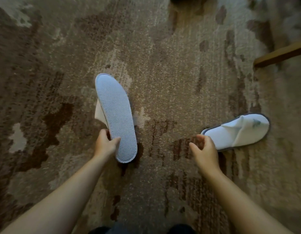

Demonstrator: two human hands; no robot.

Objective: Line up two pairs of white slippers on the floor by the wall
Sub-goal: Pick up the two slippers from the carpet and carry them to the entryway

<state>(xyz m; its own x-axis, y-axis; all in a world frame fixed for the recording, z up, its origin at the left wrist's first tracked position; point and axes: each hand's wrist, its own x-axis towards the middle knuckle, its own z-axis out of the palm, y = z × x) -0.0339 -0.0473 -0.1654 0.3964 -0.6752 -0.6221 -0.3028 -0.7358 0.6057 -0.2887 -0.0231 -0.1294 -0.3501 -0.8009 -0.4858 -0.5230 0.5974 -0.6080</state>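
Head view, looking down at a carpet [180,65], short pile, mottled brown, tan and grey with dark rust blotches. 2 bare forearms reach in from the bottom edge.

Left hand [105,143] grasps a white slipper [115,115] near its heel end, thumb across the sole, fingers curled behind. This slipper is turned sole-up toward the camera: long oval sole, rounded at both ends, dotted non-slip grid texture, thin stitched rim around the edge. A bit of soft cream fabric from the upper sticks out on its left side. It points away from the person, toe end toward the carpet's middle; cannot tell whether the far end touches the carpet.

Right hand [204,149] is loosely curled, fingers half bent, grasping nothing visible. It sits just beside the heel end of a second slipper [237,131], partly covering it; cannot tell if it touches.

Second slipper lies flat on the carpet toward the right edge, right way up, toe pointing right and a little away. Smooth white cloth upper with a crease, small greenish logo on the toe, grey piping round the sole edge, open heel.

A wooden bar [281,54], brown, straight, angled, enters from the right edge, well apart from both slippers. Dark clothing [139,229] shows at the bottom edge. Only 2 slippers in view.
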